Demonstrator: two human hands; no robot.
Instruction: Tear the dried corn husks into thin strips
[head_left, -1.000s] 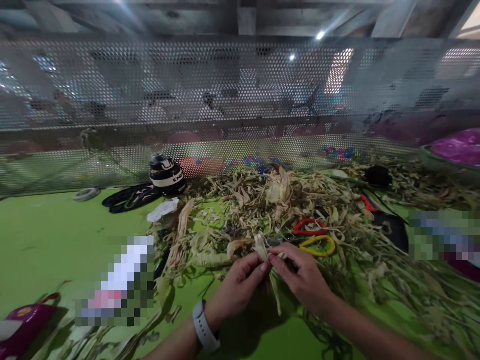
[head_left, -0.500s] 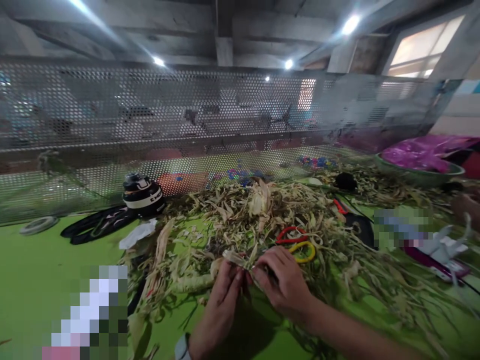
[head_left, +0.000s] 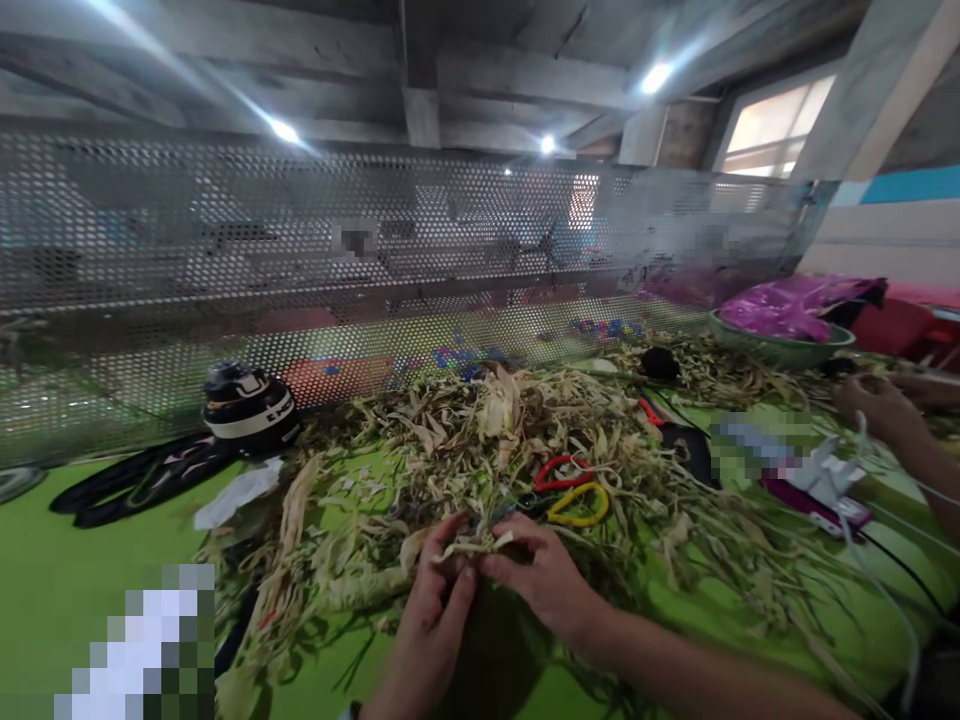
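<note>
My left hand (head_left: pixel 437 610) and my right hand (head_left: pixel 551 580) meet low in the middle of the head view. Their fingertips pinch a pale strip of dried husk (head_left: pixel 480 547), stretched across between them. It looks knotted or twisted at its middle, though the detail is too small to make out. Beside my left hand lies a thick, pale twisted length of husk (head_left: pixel 367 588). Just beyond my right hand are a red looped handle (head_left: pixel 562 462) and a yellow looped handle (head_left: pixel 592 518), perhaps of cutting tools. A heap of dry husks (head_left: pixel 420 410) spreads behind both hands.
A black bottle (head_left: pixel 251 410) stands at left, near a white crumpled sheet (head_left: pixel 238 494). At right are a power strip (head_left: pixel 814 500) with cables, a basin (head_left: pixel 787 350) holding a pink plastic bag, and a co-worker's hands (head_left: pixel 889 405). A perforated metal panel (head_left: pixel 420 260) runs behind.
My view has turned to the right, bringing a co-worker's hands into clearer sight. My right hand's fingers have shifted, and the husk strip now stretches more plainly between my hands.
</note>
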